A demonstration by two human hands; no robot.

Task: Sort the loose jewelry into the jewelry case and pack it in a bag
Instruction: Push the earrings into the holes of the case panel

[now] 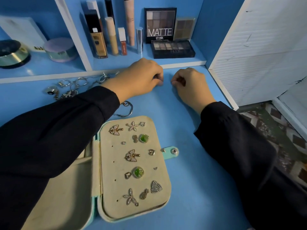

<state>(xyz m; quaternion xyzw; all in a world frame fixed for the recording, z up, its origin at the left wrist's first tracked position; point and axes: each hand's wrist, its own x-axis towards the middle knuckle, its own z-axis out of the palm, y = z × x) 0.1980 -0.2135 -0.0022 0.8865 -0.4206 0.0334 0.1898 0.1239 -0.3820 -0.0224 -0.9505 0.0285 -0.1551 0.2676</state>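
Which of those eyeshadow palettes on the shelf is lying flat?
The dark palette at the shelf's front lies flat; the MATTE palette and the small brown palette stand upright behind it.

a home dressing table: makeup bottles (106,35) and eyeshadow palettes (172,48) on blue shelves (41,63)

Smooth blue surface (182,130) under me, painted, a soft matt sheen. My sleeves (58,130) are plain black cloth, no shine. The jewelry case (159,173) shows beige suede-like lining, slightly fuzzy, with a glossy metal snap (174,151). The earrings (132,156) glitter, metal set with stones; the rings (79,82), upper left, are polished silvery metal.
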